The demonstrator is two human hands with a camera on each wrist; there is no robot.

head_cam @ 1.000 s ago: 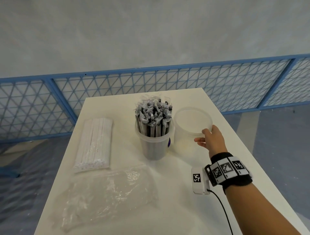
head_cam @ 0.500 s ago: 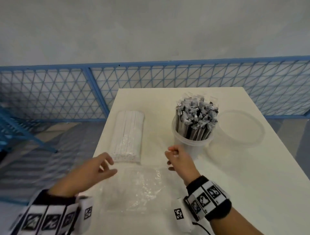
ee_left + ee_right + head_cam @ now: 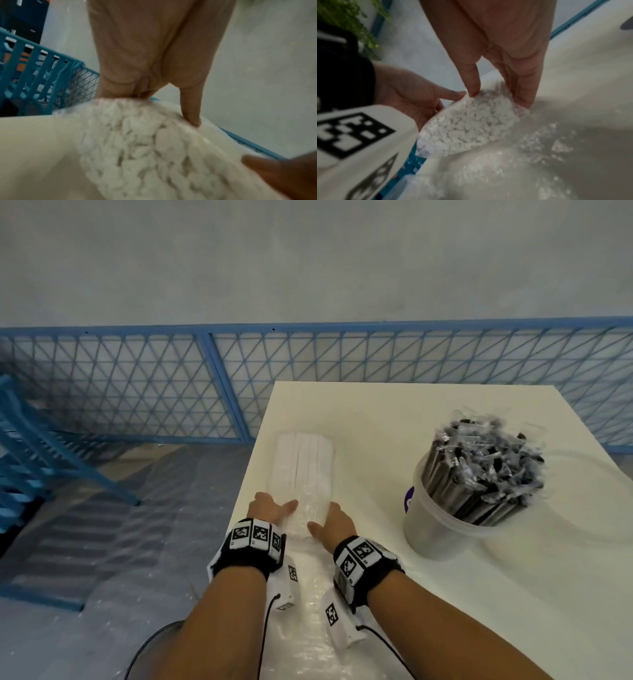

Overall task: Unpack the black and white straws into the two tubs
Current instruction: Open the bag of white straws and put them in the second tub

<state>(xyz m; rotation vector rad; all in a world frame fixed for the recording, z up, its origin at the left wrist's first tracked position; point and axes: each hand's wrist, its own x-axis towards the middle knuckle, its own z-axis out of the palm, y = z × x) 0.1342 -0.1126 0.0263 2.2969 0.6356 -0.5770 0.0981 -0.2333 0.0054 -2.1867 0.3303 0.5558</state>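
1. White straws: a flat pack in clear wrap, lying on the table near its left edge, long axis pointing away from you. Near end sits between your two hands.
2. Your left hand is at the pack's near-left corner. Left wrist view shows the thumb pressed onto the top of the straw ends, with the fingers going down behind the pack's far side. So it grasps the pack's end.
3. Your right hand is at the near-right corner. Right wrist view shows the thumb on top of the bundle end and the fingers down its other side, so it pinches the pack too. Your left hand shows there as well, cupped against the same end.
4. Both views of the straw ends are blurred; you can't tell whether the wrap is open at that end.
5. Black straws: standing upright, each in clear wrap, filling a tub to the right of the pack, well apart from your hands. The tub has a purple label on its left side.
6. Second tub: clear, just behind and right of the first, mostly hidden by it.
7. Empty bag: crumpled clear plastic on the table under your wrists, near the front edge.
8. Fence: blue mesh panels behind the table, grey wall above.
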